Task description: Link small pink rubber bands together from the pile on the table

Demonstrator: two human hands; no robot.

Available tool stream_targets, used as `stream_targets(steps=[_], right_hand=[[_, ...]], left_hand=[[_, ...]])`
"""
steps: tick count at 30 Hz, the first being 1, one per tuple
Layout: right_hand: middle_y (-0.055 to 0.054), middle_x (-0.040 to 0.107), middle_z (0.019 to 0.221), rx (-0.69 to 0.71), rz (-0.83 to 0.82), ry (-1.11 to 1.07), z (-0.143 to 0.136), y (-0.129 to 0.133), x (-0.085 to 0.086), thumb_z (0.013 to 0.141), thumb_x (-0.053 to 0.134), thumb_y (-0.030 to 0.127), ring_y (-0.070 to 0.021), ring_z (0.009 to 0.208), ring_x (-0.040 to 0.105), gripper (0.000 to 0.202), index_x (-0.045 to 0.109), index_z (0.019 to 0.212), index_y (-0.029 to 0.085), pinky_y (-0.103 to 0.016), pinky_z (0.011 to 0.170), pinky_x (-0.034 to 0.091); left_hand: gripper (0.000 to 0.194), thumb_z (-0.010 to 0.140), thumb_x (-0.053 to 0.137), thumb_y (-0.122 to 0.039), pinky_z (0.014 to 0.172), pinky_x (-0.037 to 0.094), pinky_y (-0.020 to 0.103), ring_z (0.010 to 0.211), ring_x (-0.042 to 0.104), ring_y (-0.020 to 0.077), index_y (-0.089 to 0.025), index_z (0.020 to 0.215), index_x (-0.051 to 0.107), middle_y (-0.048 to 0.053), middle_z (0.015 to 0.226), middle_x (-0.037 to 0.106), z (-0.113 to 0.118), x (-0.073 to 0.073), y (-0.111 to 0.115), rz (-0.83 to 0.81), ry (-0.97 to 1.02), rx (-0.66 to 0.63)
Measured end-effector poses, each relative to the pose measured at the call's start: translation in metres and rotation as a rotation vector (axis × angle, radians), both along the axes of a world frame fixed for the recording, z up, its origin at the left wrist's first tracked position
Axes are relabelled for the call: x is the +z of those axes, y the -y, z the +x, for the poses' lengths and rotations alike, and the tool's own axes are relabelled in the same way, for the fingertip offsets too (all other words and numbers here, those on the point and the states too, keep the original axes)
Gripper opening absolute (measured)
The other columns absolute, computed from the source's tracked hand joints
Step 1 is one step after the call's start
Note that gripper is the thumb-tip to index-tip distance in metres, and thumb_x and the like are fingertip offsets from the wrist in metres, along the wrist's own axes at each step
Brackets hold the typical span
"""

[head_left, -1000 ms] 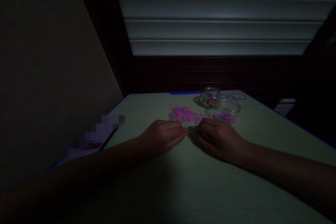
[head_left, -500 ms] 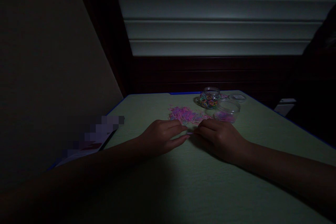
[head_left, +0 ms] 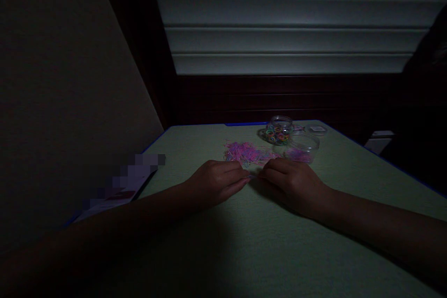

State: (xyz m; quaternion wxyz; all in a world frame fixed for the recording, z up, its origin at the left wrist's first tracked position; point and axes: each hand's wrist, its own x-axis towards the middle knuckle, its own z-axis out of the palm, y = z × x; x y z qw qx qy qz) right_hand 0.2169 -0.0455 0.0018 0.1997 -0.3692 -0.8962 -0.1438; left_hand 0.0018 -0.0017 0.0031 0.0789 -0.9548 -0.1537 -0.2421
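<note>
My left hand pinches one end of a small pale rubber band between thumb and fingertips. Its other end runs to the fingertips of my right hand, which are closed together. Between the two hands only a short piece of the band shows, and the dim light blurs its outline. Just beyond my fingers lies a loose pile of thin pink, purple and pale bands. A clear open tub with more pink and purple bands stands behind my right hand, which covers part of its front.
A clear jar of colourful hair ties stands at the back of the green table. Beside it lies a clear lid. Papers or a booklet, partly pixelated, lie at the left edge. Walls enclose the table's left and far sides.
My left thumb and fingers have closed together on the band's end; they were slightly apart before. My right hand has hardly moved.
</note>
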Motion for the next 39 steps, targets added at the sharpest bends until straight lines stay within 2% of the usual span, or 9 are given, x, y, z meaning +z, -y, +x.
stream_targets(steps=[10, 22, 34, 39], right_hand=[[-0.003, 0.054, 0.076, 0.002, -0.049, -0.057, -0.001, -0.0004, -0.0001, 0.087, 0.036, 0.027, -0.0119, 0.071, 0.048, 0.023, 0.057, 0.084, 0.016, -0.023, 0.063, 0.035], [-0.005, 0.054, 0.088, -0.022, -0.133, -0.149, -0.0031, 0.0, 0.003, 0.083, 0.043, 0.034, -0.015, 0.08, 0.05, 0.026, 0.054, 0.1, 0.018, -0.027, 0.071, 0.038], [-0.004, 0.055, 0.079, 0.022, -0.152, -0.207, -0.0025, -0.0014, 0.0006, 0.086, 0.038, 0.027, -0.0122, 0.072, 0.05, 0.022, 0.056, 0.084, 0.016, -0.025, 0.065, 0.037], [-0.003, 0.054, 0.075, 0.069, -0.204, -0.335, -0.0037, 0.0011, 0.0041, 0.084, 0.042, 0.026, -0.011, 0.068, 0.049, 0.017, 0.055, 0.08, 0.015, -0.023, 0.062, 0.037]], left_hand=[[0.019, 0.085, 0.041, -0.021, 0.06, 0.039, 0.021, 0.068, 0.053, 0.0098, -0.015, 0.093, 0.057, 0.003, 0.078, 0.058, -0.0018, 0.0004, -0.0003, 0.033, -0.019, 0.006], [0.019, 0.085, 0.04, -0.021, 0.061, 0.04, 0.022, 0.07, 0.053, 0.0103, -0.014, 0.094, 0.056, 0.004, 0.08, 0.058, -0.0029, -0.0014, -0.0011, 0.025, -0.016, 0.006], [0.019, 0.085, 0.041, -0.019, 0.06, 0.041, 0.023, 0.07, 0.054, 0.011, -0.014, 0.095, 0.056, 0.004, 0.081, 0.059, -0.0023, -0.0016, -0.0014, 0.058, 0.006, -0.012], [0.019, 0.085, 0.041, -0.021, 0.06, 0.041, 0.022, 0.069, 0.054, 0.0103, -0.015, 0.094, 0.057, 0.003, 0.079, 0.059, -0.0022, -0.0016, -0.0005, 0.052, 0.004, -0.003]])
